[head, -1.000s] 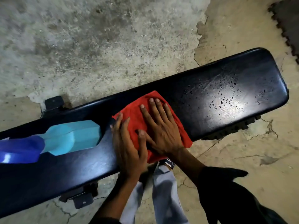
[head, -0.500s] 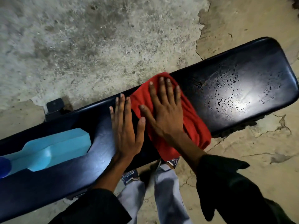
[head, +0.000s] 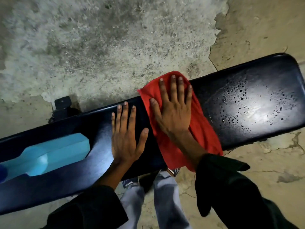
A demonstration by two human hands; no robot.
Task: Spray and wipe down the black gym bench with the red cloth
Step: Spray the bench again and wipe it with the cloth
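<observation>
The black gym bench [head: 257,90] runs across the view from lower left to upper right, its right end beaded with spray drops. A red cloth [head: 203,134] lies draped across the bench's middle, hanging over the near edge. My right hand [head: 173,109] presses flat on the cloth with fingers spread, pointing to the far edge. My left hand [head: 125,134] rests flat on the bare bench just left of the cloth, holding nothing. A light blue spray bottle [head: 54,154] lies on its side on the bench's left part.
Rough, cracked concrete floor [head: 99,47] surrounds the bench. A black bench foot [head: 62,106] sticks out beyond the far edge at left. My legs in light trousers [head: 165,195] stand close against the bench's near side.
My right hand has slid the red cloth to the right and toward the far edge. My left hand came off the cloth and now lies flat on the bare bench.
</observation>
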